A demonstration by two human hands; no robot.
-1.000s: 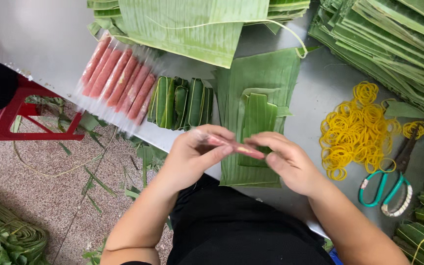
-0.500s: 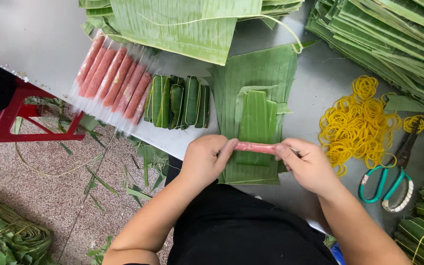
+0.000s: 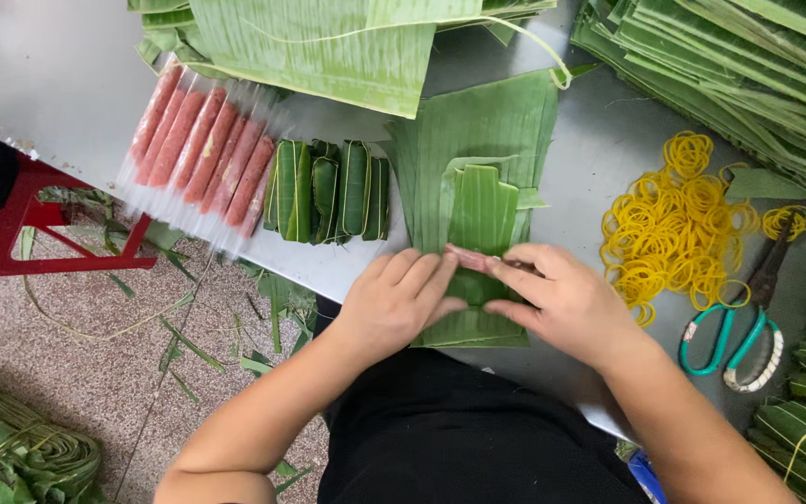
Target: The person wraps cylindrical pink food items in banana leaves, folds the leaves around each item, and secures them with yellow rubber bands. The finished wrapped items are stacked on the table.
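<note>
We pinch the pink meat stick [image 3: 468, 258] crosswise on the leaf stack [image 3: 483, 210], left hand [image 3: 398, 303] and right hand [image 3: 566, 303] fingers holding its ends

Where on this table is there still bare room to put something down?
Bare table lies at the far left, beside the pink sausages; a narrow strip runs between the leaf sheet and yellow rubber bands. Leaf stacks and scissors crowd the right.

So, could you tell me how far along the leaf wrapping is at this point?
Done: a few wrapped green bundles lie in a row on the table. In hand: the left hand and right hand press a pink sausage onto the cut leaves. Left: several pink sausages in plastic; rubber bands lie unused.
</note>
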